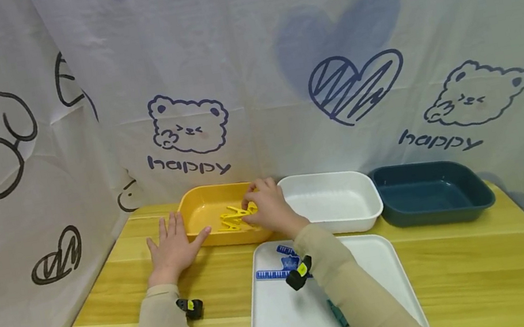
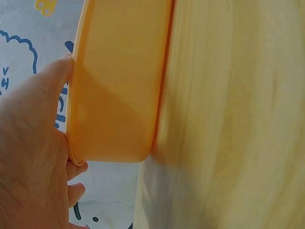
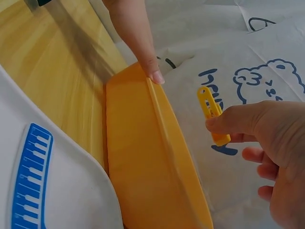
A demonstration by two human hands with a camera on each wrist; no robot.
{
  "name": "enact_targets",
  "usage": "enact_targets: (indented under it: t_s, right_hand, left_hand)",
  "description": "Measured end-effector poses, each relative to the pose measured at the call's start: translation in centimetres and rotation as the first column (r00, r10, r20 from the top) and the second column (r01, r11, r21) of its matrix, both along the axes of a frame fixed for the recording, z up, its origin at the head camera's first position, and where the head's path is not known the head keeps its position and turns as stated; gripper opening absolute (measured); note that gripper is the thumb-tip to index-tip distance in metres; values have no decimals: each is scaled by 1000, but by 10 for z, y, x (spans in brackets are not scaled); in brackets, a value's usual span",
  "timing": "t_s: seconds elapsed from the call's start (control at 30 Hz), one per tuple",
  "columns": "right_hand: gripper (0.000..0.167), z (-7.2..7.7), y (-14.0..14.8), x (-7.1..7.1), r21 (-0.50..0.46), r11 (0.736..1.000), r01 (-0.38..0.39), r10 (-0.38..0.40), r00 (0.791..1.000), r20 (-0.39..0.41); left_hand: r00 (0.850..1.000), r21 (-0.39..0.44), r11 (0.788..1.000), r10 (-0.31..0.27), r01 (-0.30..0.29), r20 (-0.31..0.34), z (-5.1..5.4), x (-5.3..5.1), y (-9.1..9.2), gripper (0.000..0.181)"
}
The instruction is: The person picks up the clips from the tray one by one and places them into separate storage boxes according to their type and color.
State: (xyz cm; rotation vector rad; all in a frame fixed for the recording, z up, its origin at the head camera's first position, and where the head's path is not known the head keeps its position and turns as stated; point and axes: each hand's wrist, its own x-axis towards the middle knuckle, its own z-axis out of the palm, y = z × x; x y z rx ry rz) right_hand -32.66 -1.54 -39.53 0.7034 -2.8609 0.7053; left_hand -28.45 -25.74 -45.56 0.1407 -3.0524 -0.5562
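My right hand [image 1: 274, 208] is over the right part of the yellow bin [image 1: 197, 213] and pinches a yellow clothespin [image 3: 208, 104] between thumb and fingers. More yellow clothespin shapes [image 1: 232, 225] show just left of these fingertips in the head view; how many are separate I cannot tell. At the bin's near left corner, my left hand [image 1: 172, 250] rests with fingers spread and fairly straight. Its thumb touches the near rim, as the right wrist view also shows, while its fingers lie by the left end.
Right of the yellow bin stand a white bin [image 1: 332, 201] and a dark teal bin [image 1: 427, 193]. Nearer me lies a white tray [image 1: 290, 322] with blue piano-patterned pieces [image 1: 272, 274] and a dark green piece [image 1: 338, 313], partly under my right forearm. A printed curtain [image 1: 269, 144] hangs behind.
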Motion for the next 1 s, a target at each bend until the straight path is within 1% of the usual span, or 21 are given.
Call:
enact_targets:
  t_s: [0.23,0.47,0.67,0.8,1.0]
  right_hand:
    - [18,-3,-9,-14,33,999,15,-13,999,-43]
    - [19,-12,-17,-31,23,999,43,-42,999,-28]
    - [19,-19,-22,-43,25,998,61,-60,997,-42]
    - [19,-24,-25,-49,21,998,61,-60,997,-49]
    - [18,-30,-30,-55,27,997,74,-73,997,-22]
  left_hand:
    - [1000,2,1000,5,-5,4,1,1,0,109]
    - [1000,18,1000,8,-8,7,4,3,1,107]
    - [1000,27,1000,10,-10,17,6,3,2,105]
    - [1000,21,1000,9,-9,16,5,3,2,105]
    - [1000,13,1000,5,-5,12,3,3,2,107]
